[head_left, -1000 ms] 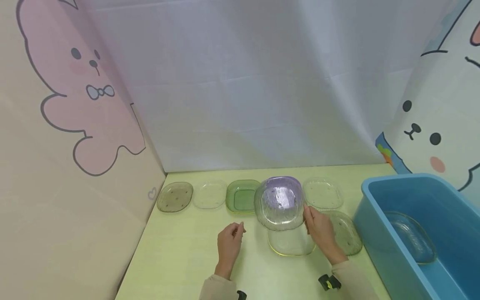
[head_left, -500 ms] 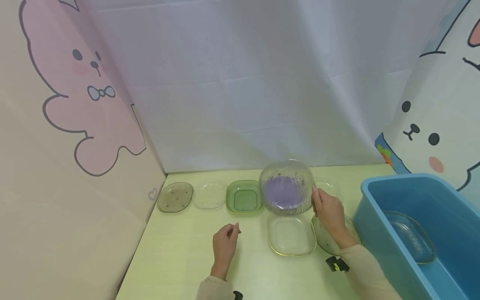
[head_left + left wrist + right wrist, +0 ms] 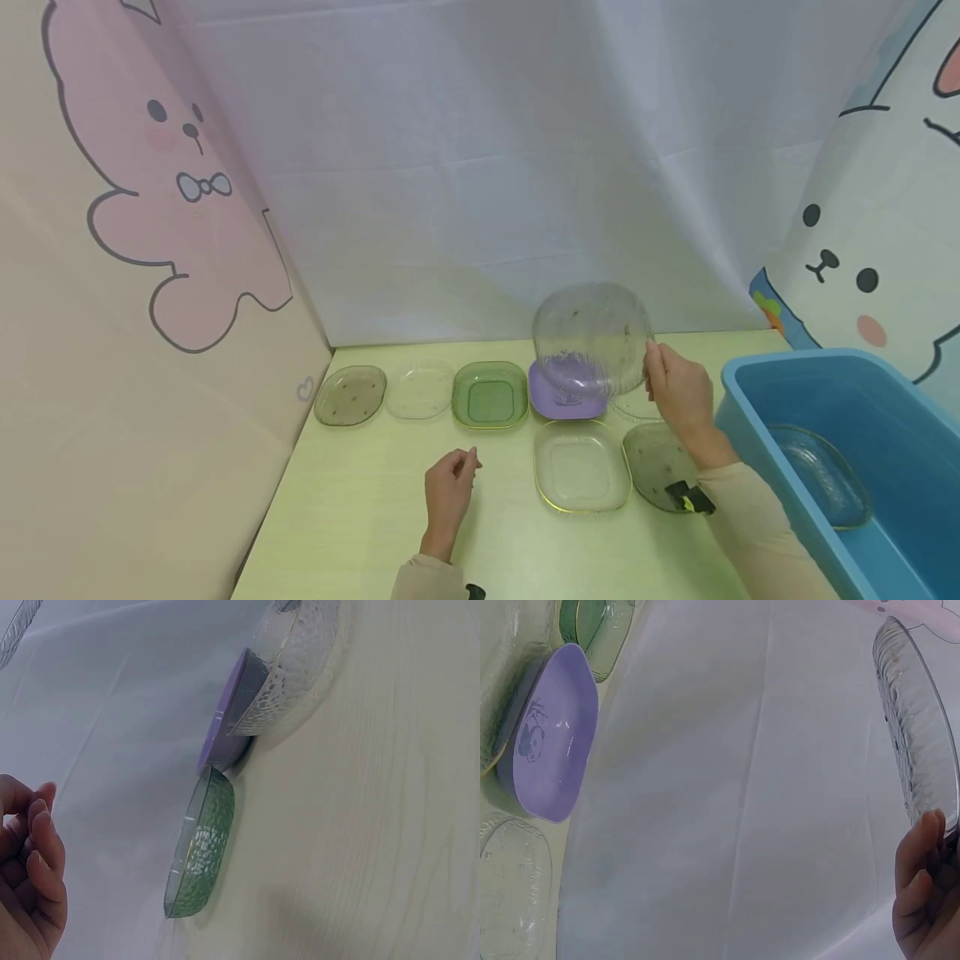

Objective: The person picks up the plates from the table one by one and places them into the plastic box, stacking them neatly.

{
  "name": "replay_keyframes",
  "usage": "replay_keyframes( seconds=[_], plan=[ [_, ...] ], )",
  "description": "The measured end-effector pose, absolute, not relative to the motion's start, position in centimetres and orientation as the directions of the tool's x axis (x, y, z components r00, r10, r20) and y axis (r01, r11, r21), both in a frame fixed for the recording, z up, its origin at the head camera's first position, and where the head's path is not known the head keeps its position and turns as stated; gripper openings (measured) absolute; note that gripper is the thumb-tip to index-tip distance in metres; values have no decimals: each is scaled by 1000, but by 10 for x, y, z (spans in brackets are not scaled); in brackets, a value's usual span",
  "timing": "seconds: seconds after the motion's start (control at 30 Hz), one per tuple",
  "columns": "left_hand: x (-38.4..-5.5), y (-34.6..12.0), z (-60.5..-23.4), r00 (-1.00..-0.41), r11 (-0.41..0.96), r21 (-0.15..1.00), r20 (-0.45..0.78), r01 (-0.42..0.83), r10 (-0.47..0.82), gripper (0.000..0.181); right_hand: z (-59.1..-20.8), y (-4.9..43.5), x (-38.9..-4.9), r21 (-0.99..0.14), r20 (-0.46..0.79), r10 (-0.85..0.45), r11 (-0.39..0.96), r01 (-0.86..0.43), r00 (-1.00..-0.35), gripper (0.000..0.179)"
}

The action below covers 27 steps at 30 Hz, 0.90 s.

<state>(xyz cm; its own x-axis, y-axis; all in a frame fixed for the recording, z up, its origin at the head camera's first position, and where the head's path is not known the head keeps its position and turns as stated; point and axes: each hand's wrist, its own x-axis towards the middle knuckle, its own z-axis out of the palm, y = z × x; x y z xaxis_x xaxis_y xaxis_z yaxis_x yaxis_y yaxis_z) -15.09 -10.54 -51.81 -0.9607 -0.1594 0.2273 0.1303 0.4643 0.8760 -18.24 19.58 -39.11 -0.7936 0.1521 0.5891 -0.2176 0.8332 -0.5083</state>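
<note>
My right hand [image 3: 681, 396] grips the near right edge of a clear plate [image 3: 592, 325] with a ribbed rim, fingers below it in the right wrist view. This plate is up in the air, tilted, in front of the white backdrop. Behind its lower part, on the table, sits a purple dish [image 3: 551, 406]; a panda print on it shows in the right wrist view. My left hand [image 3: 450, 498] hovers over the table with loosely curled fingers and holds nothing. Nearest to it are a green dish [image 3: 490, 398] and a clear gold-rimmed dish [image 3: 582, 475].
A smoky plate [image 3: 351, 396] and a clear plate [image 3: 418, 390] lie at the back left. Further right are another clear plate [image 3: 636, 407] and a greenish-grey plate [image 3: 651, 457]. A blue tub [image 3: 772, 467] at the right holds a clear gold-rimmed dish [image 3: 821, 475].
My right hand has lifted the clear plate up and to the right, away from above the gold-rimmed dish and past the purple dish. My left hand has shifted slightly left.
</note>
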Motion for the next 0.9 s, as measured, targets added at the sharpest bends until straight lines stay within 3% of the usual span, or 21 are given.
replay_keyframes(
  seconds=[0.33,0.9],
  plan=[
    [-151,-107,-519,-968,437,892,198,113,-154,29,-359,210,-188,-468,671,168,851,-237,-722,43],
    [-150,-106,-520,-969,438,892,198,114,-151,28,-326,233,-190,-488,694,243,851,-195,-678,46]
  ],
)
